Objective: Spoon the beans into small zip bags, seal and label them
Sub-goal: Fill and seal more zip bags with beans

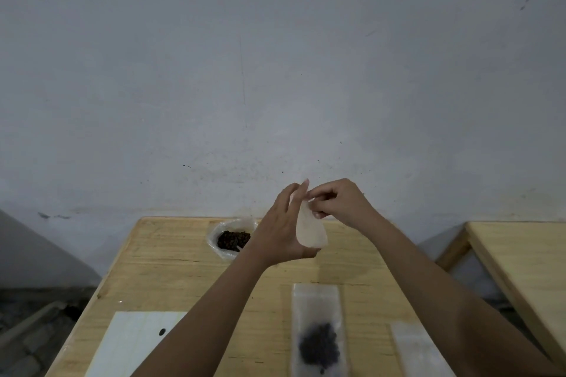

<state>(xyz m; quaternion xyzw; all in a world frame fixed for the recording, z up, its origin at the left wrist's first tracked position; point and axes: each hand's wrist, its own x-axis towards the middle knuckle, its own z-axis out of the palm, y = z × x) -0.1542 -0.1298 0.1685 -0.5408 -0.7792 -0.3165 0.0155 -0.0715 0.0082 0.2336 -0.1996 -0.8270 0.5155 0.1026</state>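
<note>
Both hands are raised above the wooden table [171,269] with a small empty clear zip bag [309,229] between them. My left hand [281,229] holds the bag's lower part, thumb under its bottom edge. My right hand [337,202] pinches the bag's top edge. Behind the left hand, dark beans [231,239] lie in an open plastic bag [214,232] at the table's far edge. A filled zip bag [318,333] with dark beans lies flat at the near right. No spoon is in view.
A white sheet [134,343] with a dark spot lies at the near left. Another clear bag [419,352] lies at the near right, partly under my right forearm. A second wooden table [526,257] stands to the right. A grey wall rises just behind.
</note>
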